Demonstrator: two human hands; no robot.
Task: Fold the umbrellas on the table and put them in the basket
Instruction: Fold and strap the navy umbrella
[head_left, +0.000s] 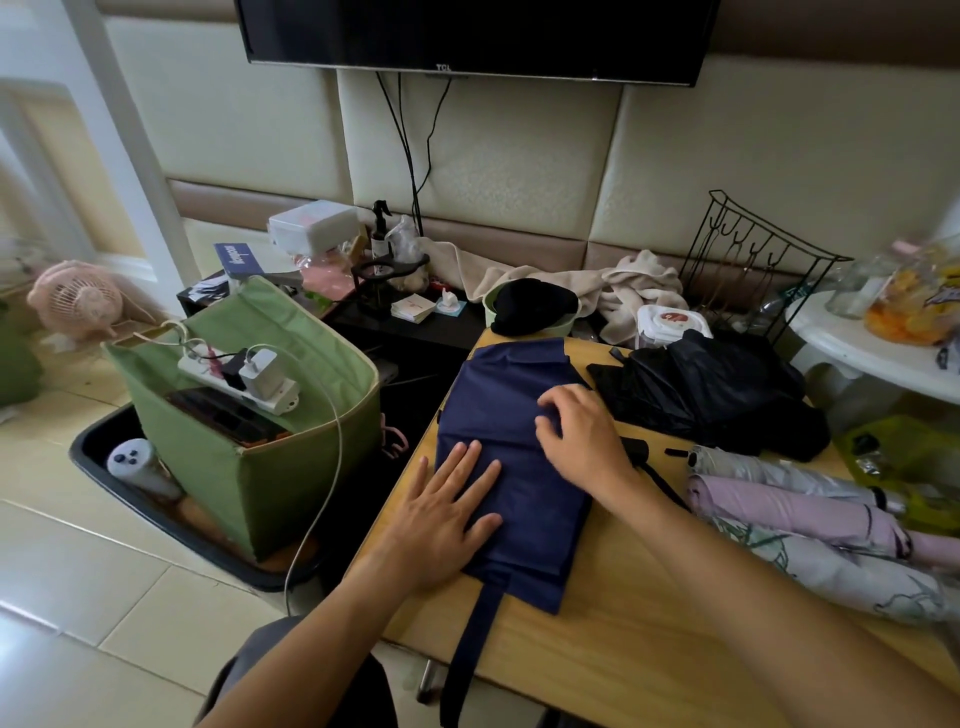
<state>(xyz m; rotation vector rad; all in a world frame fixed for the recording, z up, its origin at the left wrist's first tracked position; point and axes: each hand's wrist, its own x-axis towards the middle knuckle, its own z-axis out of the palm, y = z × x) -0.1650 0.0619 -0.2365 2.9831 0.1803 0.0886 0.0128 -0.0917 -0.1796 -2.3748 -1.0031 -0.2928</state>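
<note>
While flat left hand (451, 512) pins navy fabric umbrella (511, 467) to wooden surface (613, 649), right hand (582, 434) pinches fold, likely creasing canopy.

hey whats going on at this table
A person is folding a navy umbrella on the wooden table. The left hand presses flat on its fabric while the right hand pinches a fold near the middle. A black umbrella lies loose behind it, and three rolled umbrellas lie to the right. The green basket on the floor holds a power strip, no umbrellas visible.
</note>
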